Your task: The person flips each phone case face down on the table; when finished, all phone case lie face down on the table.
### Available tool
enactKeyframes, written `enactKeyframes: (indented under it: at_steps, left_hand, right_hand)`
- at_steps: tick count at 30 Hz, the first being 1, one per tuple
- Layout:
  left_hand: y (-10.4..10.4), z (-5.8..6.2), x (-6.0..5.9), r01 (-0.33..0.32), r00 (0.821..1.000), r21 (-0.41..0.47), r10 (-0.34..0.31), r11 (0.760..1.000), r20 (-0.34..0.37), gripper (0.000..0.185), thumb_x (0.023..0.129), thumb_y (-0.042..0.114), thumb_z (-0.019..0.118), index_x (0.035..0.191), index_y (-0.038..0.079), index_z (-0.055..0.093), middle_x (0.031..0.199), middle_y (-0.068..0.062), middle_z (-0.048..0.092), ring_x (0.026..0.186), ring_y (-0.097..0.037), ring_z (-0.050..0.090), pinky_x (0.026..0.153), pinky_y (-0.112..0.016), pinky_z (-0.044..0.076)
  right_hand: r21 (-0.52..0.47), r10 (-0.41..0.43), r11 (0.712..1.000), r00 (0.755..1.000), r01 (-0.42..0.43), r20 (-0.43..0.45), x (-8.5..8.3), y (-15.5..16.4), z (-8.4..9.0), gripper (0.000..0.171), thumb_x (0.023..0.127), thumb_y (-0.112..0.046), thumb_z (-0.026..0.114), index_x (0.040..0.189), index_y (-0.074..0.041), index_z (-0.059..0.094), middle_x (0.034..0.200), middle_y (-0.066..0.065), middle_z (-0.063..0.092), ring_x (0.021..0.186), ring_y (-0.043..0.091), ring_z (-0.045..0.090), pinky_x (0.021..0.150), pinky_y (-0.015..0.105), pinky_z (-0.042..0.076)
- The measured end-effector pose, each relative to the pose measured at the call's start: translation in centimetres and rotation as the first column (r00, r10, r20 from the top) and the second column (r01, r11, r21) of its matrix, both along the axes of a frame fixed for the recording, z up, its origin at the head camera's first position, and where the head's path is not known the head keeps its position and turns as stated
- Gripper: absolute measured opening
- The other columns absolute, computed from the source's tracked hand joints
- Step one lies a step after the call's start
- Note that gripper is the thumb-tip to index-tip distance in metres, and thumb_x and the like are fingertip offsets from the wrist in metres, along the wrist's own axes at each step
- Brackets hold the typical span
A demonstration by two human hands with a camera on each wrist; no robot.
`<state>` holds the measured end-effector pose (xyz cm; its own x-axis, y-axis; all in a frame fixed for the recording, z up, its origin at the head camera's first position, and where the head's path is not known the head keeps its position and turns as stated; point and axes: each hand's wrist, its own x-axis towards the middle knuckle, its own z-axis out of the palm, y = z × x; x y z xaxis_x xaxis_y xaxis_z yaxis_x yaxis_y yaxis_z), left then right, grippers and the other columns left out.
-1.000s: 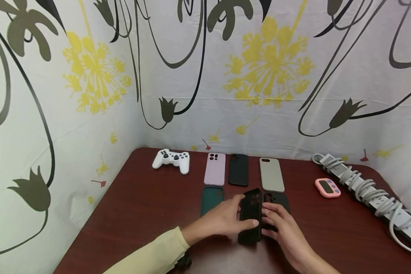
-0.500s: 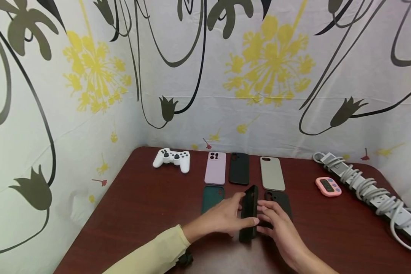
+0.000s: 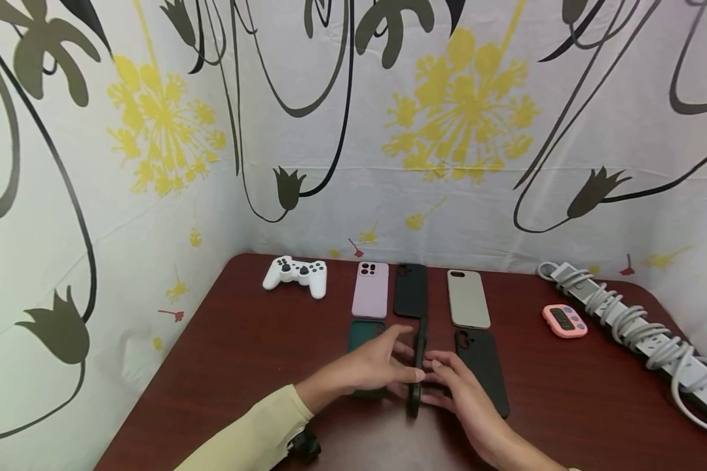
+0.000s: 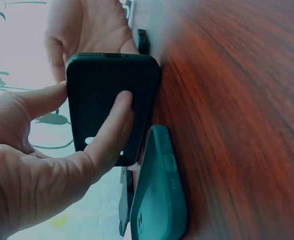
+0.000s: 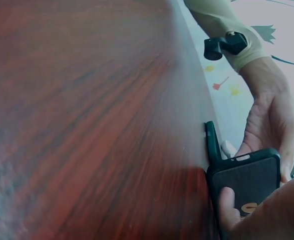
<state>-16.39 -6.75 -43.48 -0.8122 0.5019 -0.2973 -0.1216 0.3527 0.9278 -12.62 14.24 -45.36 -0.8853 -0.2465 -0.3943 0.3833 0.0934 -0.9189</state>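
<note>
A black phone case stands on its long edge on the dark red table, between my two hands. My left hand grips it, thumb along the upper edge and index finger on its face. My right hand presses relaxed fingers against the other side. A dark green case lies partly under my left hand, and lies beside the held case in the left wrist view. Another black case lies flat just right of my right hand.
The back row holds a pink case, a black case and a grey case. A white game controller sits far left. At right are a pink timer and a power strip with coiled cable.
The black case has been turned from lying tilted to standing on its edge and shifted slightly left. The black case beneath my right hand is now uncovered.
</note>
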Motion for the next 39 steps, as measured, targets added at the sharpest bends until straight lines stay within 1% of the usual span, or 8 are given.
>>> enactKeyframes:
  at_steps: [6, 10, 15, 18, 23, 31, 36, 39]
  left_hand:
    - [-0.5, 0.1, 0.0, -0.037, 0.998, 0.074, 0.033, 0.997, 0.049, 0.083, 0.097, 0.014, 0.078, 0.164, 0.024, 0.031, 0.148, -0.014, 0.057, 0.113, -0.025, 0.074, 0.093, -0.047, 0.062]
    - [-0.9, 0.2, 0.1, -0.052, 0.995, 0.155, 0.039, 0.987, 0.087, 0.080, 0.097, 0.007, 0.076, 0.163, 0.024, 0.033, 0.148, -0.017, 0.054, 0.110, -0.026, 0.075, 0.087, -0.048, 0.064]
    - [-1.4, 0.1, 0.2, -0.074, 0.992, 0.204, 0.051, 0.976, 0.113, 0.081, 0.097, 0.001, 0.074, 0.163, 0.023, 0.033, 0.146, -0.017, 0.055, 0.111, -0.029, 0.074, 0.084, -0.049, 0.065]
    - [-1.6, 0.0, 0.2, -0.091, 0.989, 0.215, 0.064, 0.972, 0.130, 0.081, 0.097, -0.001, 0.073, 0.164, 0.021, 0.032, 0.146, -0.018, 0.055, 0.113, -0.030, 0.073, 0.083, -0.048, 0.065]
    - [-2.1, -0.1, 0.3, -0.108, 0.986, 0.211, 0.078, 0.972, 0.144, 0.082, 0.096, -0.003, 0.071, 0.164, 0.017, 0.029, 0.149, -0.020, 0.051, 0.114, -0.029, 0.072, 0.083, -0.045, 0.066]
    - [-2.5, -0.9, 0.6, -0.151, 0.981, 0.201, 0.122, 0.968, 0.151, 0.083, 0.092, -0.006, 0.071, 0.162, 0.011, 0.031, 0.147, -0.022, 0.049, 0.112, -0.028, 0.071, 0.083, -0.044, 0.066]
    - [-2.5, -1.2, 0.5, -0.151, 0.981, 0.218, 0.119, 0.964, 0.151, 0.084, 0.091, -0.008, 0.070, 0.162, 0.010, 0.030, 0.146, -0.021, 0.050, 0.112, -0.028, 0.071, 0.083, -0.044, 0.066]
    - [-2.3, -1.2, 0.4, -0.156, 0.981, 0.229, 0.123, 0.961, 0.151, 0.085, 0.090, -0.009, 0.070, 0.162, 0.010, 0.031, 0.143, -0.021, 0.052, 0.113, -0.028, 0.071, 0.083, -0.044, 0.066]
  right_hand:
    - [0.043, 0.162, 0.986, 0.987, -0.161, -0.005, -0.8, 0.6, -1.0, 0.066, 0.112, -0.053, 0.044, 0.161, -0.009, 0.033, 0.165, 0.023, 0.033, 0.137, 0.028, 0.054, 0.101, 0.043, 0.060]
    - [0.066, 0.195, 0.979, 0.981, -0.193, -0.022, -1.0, 0.6, -1.2, 0.070, 0.111, -0.055, 0.044, 0.162, -0.008, 0.032, 0.165, 0.025, 0.031, 0.139, 0.032, 0.054, 0.100, 0.044, 0.060]
    - [0.100, 0.142, 0.985, 0.990, -0.141, -0.006, -0.5, -0.2, -0.3, 0.063, 0.111, -0.046, 0.050, 0.161, -0.010, 0.038, 0.167, 0.024, 0.027, 0.146, 0.044, 0.045, 0.100, 0.048, 0.059]
    - [0.129, 0.120, 0.985, 0.993, -0.118, -0.004, -0.2, -0.5, 0.2, 0.058, 0.110, -0.041, 0.054, 0.160, -0.013, 0.042, 0.166, 0.022, 0.029, 0.146, 0.044, 0.046, 0.101, 0.050, 0.058]
    - [0.194, 0.165, 0.968, 0.986, -0.159, -0.016, -0.2, -0.4, 0.1, 0.060, 0.110, -0.041, 0.055, 0.161, -0.013, 0.042, 0.166, 0.023, 0.029, 0.145, 0.042, 0.047, 0.106, 0.050, 0.055]
    - [0.290, 0.133, 0.950, 0.990, -0.117, -0.039, -0.1, -0.7, 0.0, 0.054, 0.105, -0.044, 0.062, 0.154, -0.021, 0.055, 0.165, 0.017, 0.038, 0.149, 0.043, 0.042, 0.109, 0.062, 0.047]
    - [0.286, 0.108, 0.954, 0.993, -0.091, -0.044, -0.3, -0.9, 0.1, 0.049, 0.107, -0.039, 0.059, 0.152, -0.018, 0.055, 0.163, 0.017, 0.038, 0.146, 0.038, 0.046, 0.108, 0.055, 0.050]
    - [0.248, 0.067, 0.967, 0.996, -0.048, -0.066, -0.7, -0.8, -0.1, 0.049, 0.109, -0.030, 0.055, 0.154, -0.010, 0.048, 0.160, 0.021, 0.041, 0.142, 0.034, 0.051, 0.106, 0.049, 0.053]
